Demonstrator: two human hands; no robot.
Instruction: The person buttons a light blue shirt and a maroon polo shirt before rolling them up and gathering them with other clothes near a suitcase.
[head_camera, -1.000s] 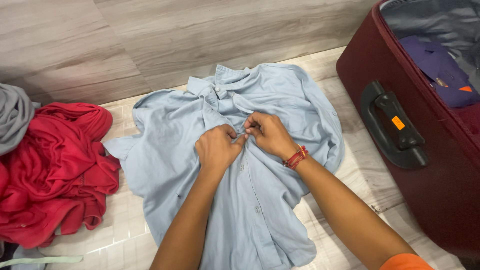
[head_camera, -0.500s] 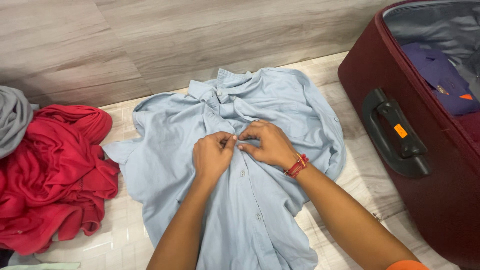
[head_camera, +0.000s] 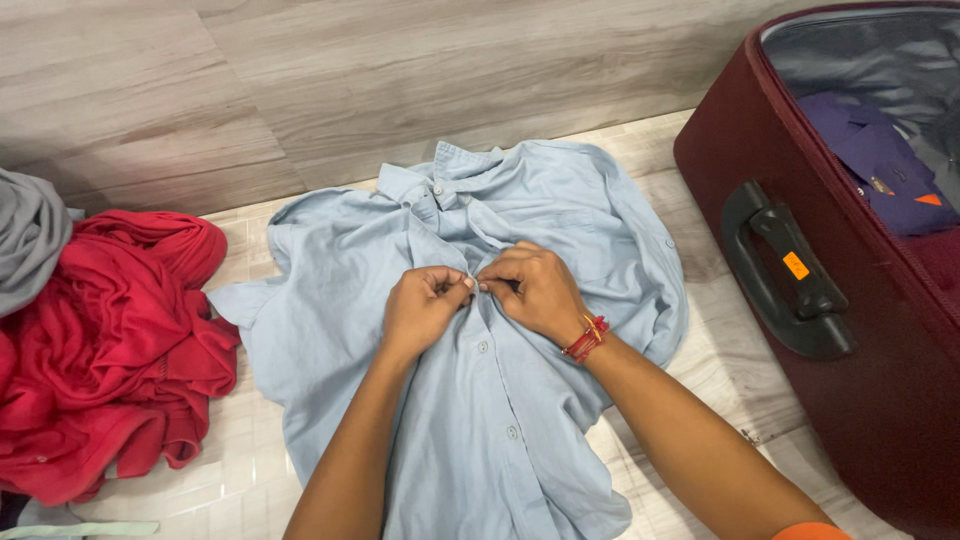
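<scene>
Left hand (head_camera: 420, 310) and right hand (head_camera: 535, 290), both closed, pinching placket of light blue shirt (head_camera: 340, 280). Spread on pale tiled floor (head_camera: 700, 290), beside maroon suitcase (head_camera: 860, 400).

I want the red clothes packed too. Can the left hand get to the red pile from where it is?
Probably yes. The left hand is pinching the blue shirt, and the red pile lies just past the shirt on that same side, with nothing standing between them.

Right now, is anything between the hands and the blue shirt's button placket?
Nothing visible. The left hand and right hand already pinch the light blue shirt at its placket, fingertips meeting. The red garment and maroon suitcase lie off to either side.
</scene>
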